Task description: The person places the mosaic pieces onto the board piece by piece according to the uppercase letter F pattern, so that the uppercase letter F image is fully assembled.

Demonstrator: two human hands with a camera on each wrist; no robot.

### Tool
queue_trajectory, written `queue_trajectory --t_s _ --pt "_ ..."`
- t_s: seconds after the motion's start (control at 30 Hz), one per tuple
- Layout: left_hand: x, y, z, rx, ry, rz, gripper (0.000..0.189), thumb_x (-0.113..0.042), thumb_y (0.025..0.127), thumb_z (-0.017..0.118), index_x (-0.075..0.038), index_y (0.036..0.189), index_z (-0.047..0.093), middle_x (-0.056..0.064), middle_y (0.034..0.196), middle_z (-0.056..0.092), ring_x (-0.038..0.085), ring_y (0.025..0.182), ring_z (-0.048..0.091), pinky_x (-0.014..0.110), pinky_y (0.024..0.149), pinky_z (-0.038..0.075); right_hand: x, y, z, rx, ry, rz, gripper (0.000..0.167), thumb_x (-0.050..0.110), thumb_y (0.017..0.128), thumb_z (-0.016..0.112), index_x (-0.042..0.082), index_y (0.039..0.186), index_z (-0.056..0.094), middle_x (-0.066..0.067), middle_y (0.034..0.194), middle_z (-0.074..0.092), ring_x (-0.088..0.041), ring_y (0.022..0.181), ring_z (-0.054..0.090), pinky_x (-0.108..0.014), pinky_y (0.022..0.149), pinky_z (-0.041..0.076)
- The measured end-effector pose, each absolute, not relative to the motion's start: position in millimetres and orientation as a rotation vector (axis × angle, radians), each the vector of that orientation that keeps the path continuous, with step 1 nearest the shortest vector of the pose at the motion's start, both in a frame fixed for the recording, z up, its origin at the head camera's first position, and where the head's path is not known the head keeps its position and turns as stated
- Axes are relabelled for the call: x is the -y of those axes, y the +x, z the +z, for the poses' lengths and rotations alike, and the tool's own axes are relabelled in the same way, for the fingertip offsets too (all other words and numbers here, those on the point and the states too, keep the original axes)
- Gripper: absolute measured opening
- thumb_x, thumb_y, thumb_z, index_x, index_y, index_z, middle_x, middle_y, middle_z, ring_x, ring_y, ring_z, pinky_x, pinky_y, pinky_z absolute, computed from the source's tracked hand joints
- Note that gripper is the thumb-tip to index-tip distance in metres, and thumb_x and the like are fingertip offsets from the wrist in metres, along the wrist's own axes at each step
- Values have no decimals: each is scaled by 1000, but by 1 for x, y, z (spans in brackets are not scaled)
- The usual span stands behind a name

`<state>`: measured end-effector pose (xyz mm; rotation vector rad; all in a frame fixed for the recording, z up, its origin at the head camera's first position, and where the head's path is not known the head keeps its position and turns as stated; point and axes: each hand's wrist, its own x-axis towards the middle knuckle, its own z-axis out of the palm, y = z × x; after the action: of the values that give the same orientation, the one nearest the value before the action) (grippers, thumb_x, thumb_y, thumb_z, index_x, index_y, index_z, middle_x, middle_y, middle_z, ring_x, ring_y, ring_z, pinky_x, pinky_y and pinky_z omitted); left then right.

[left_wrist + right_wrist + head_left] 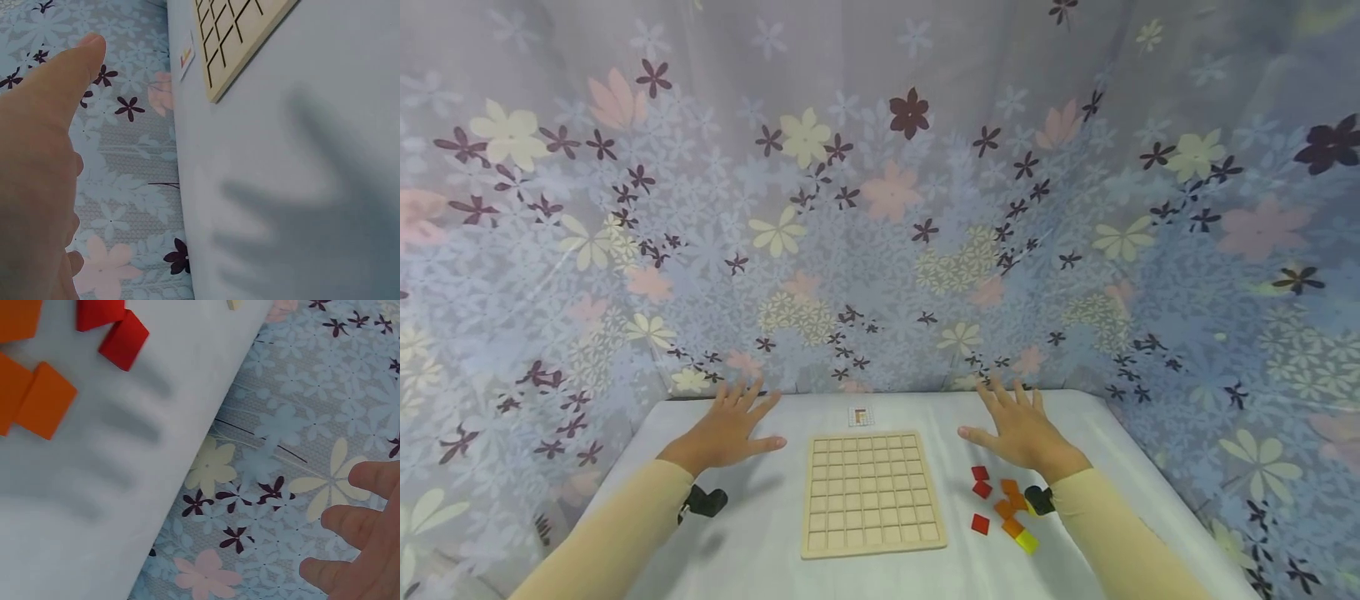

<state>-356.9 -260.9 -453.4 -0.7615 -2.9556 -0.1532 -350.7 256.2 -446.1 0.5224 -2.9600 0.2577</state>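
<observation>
My left hand (726,429) is held out with spread fingers over the left side of the table, to the left of a wooden grid board (874,493). Nothing is in it; its thumb points toward the board. On the other side, my right hand (1021,427) also has its fingers spread and holds nothing, above and beyond a loose group of coloured square tiles. These include red tiles (980,524), orange tiles (1003,509) and a yellow tile (1027,542). Several tiles show closer in the right wrist view, with an orange tile (46,400) beside another.
A small printed card (861,416) lies behind the board near the far edge. White cloth covers the table (752,533). A flowered curtain (880,250) hangs behind and along both sides. Dark wrist cameras (706,501) sit under the sleeves.
</observation>
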Motion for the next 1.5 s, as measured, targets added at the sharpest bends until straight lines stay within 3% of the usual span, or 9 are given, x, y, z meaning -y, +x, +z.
queue_trajectory --t_s 0.3,0.4,0.5,0.6,0.8,1.13,1.3,1.4,1.5 --pt "255 -346 -478 3015 -749 -290 94 -72 99 55 -10 166 35 30 169 17 58 151 12 74 116 1 -264 -345 -470 2953 497 410 105 81 96 46 3 164 33 -29 168 22 -63 149 9 -76 114 1" --pt "250 -339 -489 3058 -721 -348 92 -69 99 57 -10 166 34 31 168 18 58 151 14 74 117 3 -267 -338 -482 2981 482 523 104 77 96 53 0 163 34 -30 166 25 -63 149 11 -75 115 2" --pt "245 -334 -502 3111 -686 -433 91 -68 100 57 -11 166 34 31 168 19 58 151 15 74 117 2 -268 -330 -497 3036 446 617 98 67 96 66 -1 161 39 -31 163 32 -62 148 18 -74 116 7" --pt "240 -331 -515 3144 -663 -551 91 -67 100 58 -10 166 34 32 167 20 59 151 15 74 116 2 -267 -324 -511 3088 388 716 87 52 95 76 0 157 45 -29 158 42 -58 145 30 -72 115 20" --pt "226 -323 -535 3148 -620 -744 93 -65 98 63 -8 165 35 30 167 23 58 151 16 74 116 2 -265 -322 -527 3088 323 860 70 31 93 84 -1 149 56 -23 144 59 -44 132 54 -64 108 41" --pt "203 -296 -549 3055 -638 -922 95 -65 97 64 -4 164 35 34 165 24 61 149 14 74 116 1 -250 -316 -544 3026 208 878 65 35 87 90 -2 136 67 -15 129 69 -39 123 62 -61 104 47" --pt "193 -286 -552 3031 -678 -929 99 -69 95 64 -6 165 34 33 166 22 59 151 9 73 117 -1 -237 -315 -547 2956 145 729 57 31 86 91 -6 124 71 -14 112 73 -34 107 68 -57 97 52" --pt "189 -282 -555 3023 -705 -887 102 -72 93 63 -7 165 34 32 166 21 58 152 8 72 118 0 -231 -314 -547 2884 122 687 43 24 86 90 -6 112 75 -10 96 74 -28 90 70 -52 86 58" --pt "185 -280 -557 3004 -731 -805 101 -73 94 60 -7 166 33 32 167 21 57 152 8 70 119 2 -225 -314 -546 2833 70 659 29 17 86 89 -5 103 78 -10 88 74 -27 83 71 -51 81 59"
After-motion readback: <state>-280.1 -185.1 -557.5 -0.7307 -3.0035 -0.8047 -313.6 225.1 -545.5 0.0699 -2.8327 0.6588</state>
